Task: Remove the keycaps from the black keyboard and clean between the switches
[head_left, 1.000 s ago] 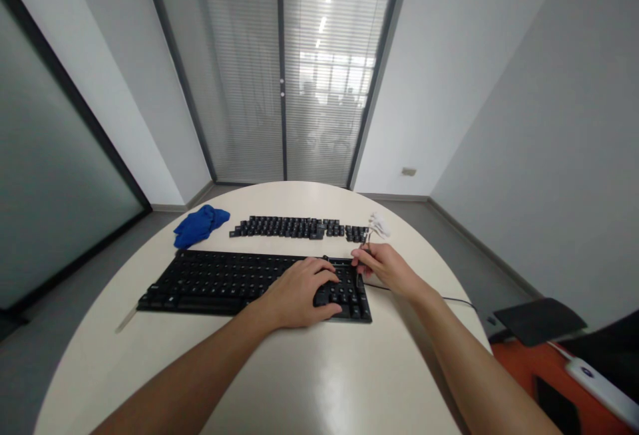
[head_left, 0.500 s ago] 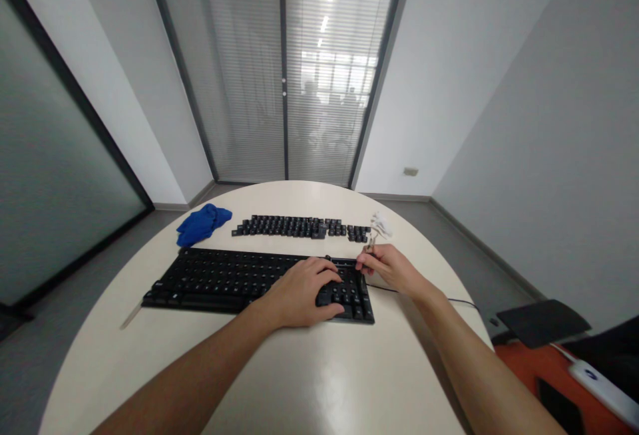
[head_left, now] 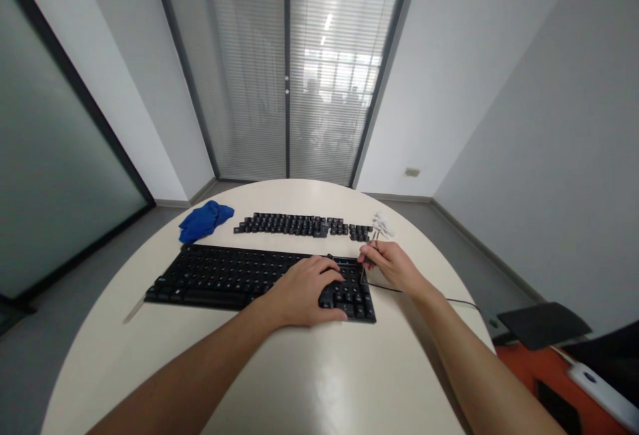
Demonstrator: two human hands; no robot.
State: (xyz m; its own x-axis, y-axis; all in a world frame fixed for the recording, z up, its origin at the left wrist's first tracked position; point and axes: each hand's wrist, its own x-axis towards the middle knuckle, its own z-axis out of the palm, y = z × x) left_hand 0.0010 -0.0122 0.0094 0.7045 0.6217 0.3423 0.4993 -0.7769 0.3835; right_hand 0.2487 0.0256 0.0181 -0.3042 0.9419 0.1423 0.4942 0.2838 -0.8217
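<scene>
While resting the left hand [head_left: 307, 293] on the right part of the black keyboard [head_left: 219, 277], spreading its fingers over the keys and setting its thumb by the near edge. Pinching a thin metal tool [head_left: 376, 238] in the fingers of the right hand [head_left: 391, 263] above the keyboard's far right corner, pointing its lower end down at the keys; not managing to tell whether touching one. Seeing loose keycaps [head_left: 289, 224] lying in rows beyond the far edge, leaving only a narrow strip of table [head_left: 299, 388] between. Spotting a white crumpled bundle [head_left: 382, 223] just past the right hand, a black cable [head_left: 459, 301] running under the right forearm toward the right rim. Seeing a blue cloth [head_left: 206, 220] near the far left rim, a pale stick [head_left: 134, 311] by the keyboard's near left corner. Getting most room for moving along the near side and rightward to the curved rim.
</scene>
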